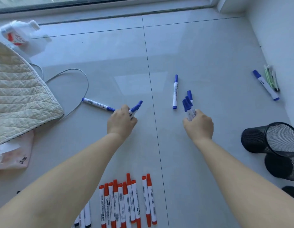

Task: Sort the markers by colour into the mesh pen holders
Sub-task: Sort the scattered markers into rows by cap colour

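Note:
My left hand [120, 121] grips two blue markers [135, 108], caps pointing up and to the right. Just left of that hand a loose blue marker [97, 104] lies on the tiled floor. My right hand [199, 125] holds a bunch of several blue markers [188, 102], caps up. Another blue marker [175, 92] lies just left of that bunch, and one more blue marker [265, 84] lies far right near the wall. Several red markers [126, 201] lie side by side at the bottom centre. Black mesh pen holders [254, 139] lie on their sides at the right.
A quilted cream cushion [19, 89] and pink cloth [14, 153] fill the left side, with a grey cable [84, 79] looping beside them. A white plastic jug [19, 33] lies at the top left. Green pens [269, 76] rest by the right wall. Dark-capped markers [84, 216] sit at the bottom.

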A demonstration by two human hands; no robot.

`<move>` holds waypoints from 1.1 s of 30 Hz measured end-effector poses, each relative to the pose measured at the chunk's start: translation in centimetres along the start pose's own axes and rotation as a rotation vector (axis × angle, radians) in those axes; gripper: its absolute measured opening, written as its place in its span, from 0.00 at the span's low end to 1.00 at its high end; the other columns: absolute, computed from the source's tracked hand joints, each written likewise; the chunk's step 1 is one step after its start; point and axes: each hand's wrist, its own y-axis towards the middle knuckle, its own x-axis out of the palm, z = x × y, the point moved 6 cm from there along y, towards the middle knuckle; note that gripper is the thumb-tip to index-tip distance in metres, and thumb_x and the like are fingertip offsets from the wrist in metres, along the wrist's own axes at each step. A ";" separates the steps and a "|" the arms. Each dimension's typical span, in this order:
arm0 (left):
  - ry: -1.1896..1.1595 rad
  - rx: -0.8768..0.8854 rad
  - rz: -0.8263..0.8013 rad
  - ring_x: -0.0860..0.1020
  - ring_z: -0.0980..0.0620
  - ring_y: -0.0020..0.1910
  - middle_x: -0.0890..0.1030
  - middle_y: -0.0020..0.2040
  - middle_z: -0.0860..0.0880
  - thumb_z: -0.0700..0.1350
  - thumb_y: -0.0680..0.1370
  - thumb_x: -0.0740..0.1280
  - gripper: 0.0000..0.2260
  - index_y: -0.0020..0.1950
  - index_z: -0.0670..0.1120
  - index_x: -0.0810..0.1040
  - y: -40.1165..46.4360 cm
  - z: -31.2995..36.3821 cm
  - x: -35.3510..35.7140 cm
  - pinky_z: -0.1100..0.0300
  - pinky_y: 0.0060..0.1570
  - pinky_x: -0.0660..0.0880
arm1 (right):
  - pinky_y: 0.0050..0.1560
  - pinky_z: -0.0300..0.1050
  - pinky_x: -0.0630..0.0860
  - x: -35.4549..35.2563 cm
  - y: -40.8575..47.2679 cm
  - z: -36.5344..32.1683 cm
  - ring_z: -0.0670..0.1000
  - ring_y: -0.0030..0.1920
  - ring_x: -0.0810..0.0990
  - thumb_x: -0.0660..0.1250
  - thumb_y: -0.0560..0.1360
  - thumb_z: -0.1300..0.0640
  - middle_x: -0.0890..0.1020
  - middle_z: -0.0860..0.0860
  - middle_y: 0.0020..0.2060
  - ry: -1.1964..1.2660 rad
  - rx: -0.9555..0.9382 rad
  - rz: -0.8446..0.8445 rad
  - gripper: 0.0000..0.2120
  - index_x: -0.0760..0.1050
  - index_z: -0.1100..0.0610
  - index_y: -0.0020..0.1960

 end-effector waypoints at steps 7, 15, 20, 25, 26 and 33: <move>0.047 -0.044 0.131 0.71 0.41 0.39 0.76 0.44 0.43 0.38 0.72 0.61 0.10 0.53 0.45 0.71 1.9 -6.4 -4.6 0.55 0.36 0.64 | 0.39 0.48 0.66 -0.4 1.9 -0.2 0.58 0.36 0.69 0.63 0.74 0.57 0.71 0.60 0.54 -0.024 -0.023 0.096 0.12 0.69 0.63 0.54; 0.216 -0.114 -0.020 0.70 0.43 0.41 0.68 0.59 0.44 0.41 0.76 0.61 0.11 0.58 0.46 0.74 3.5 -7.2 -3.9 0.55 0.39 0.66 | 0.41 0.48 0.66 0.6 3.6 -0.2 0.60 0.45 0.74 0.62 0.73 0.56 0.76 0.60 0.52 -0.095 0.096 0.018 0.13 0.70 0.62 0.54; 0.249 0.099 -0.080 0.72 0.43 0.46 0.74 0.52 0.45 0.43 0.76 0.60 0.07 0.52 0.45 0.75 3.1 -1.4 -1.7 0.56 0.37 0.66 | 0.35 0.45 0.70 0.8 3.6 0.1 0.58 0.38 0.75 0.65 0.68 0.55 0.76 0.54 0.39 0.023 0.235 -0.078 0.09 0.72 0.59 0.44; 0.253 0.386 -0.024 0.69 0.46 0.49 0.76 0.43 0.47 0.48 0.78 0.60 0.07 0.47 0.45 0.73 4.3 6.5 -0.5 0.56 0.35 0.62 | 0.38 0.49 0.77 -1.6 4.8 1.0 0.55 0.34 0.73 0.64 0.67 0.57 0.73 0.50 0.32 0.323 0.350 -0.078 0.06 0.67 0.54 0.34; 0.235 0.426 -0.004 0.70 0.46 0.48 0.76 0.42 0.47 0.46 0.77 0.60 0.06 0.46 0.44 0.72 4.7 8.0 -0.2 0.56 0.35 0.61 | 0.37 0.48 0.76 -2.6 5.4 1.6 0.55 0.34 0.73 0.63 0.67 0.57 0.74 0.50 0.33 0.358 0.367 -0.057 0.04 0.68 0.55 0.36; 0.350 0.581 -0.138 0.70 0.47 0.42 0.79 0.47 0.49 0.37 0.72 0.59 0.22 0.63 0.54 0.69 7.0 15.0 2.0 0.56 0.35 0.64 | 0.38 0.43 0.69 -7.7 10.3 7.2 0.54 0.40 0.76 0.61 0.70 0.62 0.76 0.52 0.43 0.420 0.444 0.083 0.09 0.70 0.56 0.50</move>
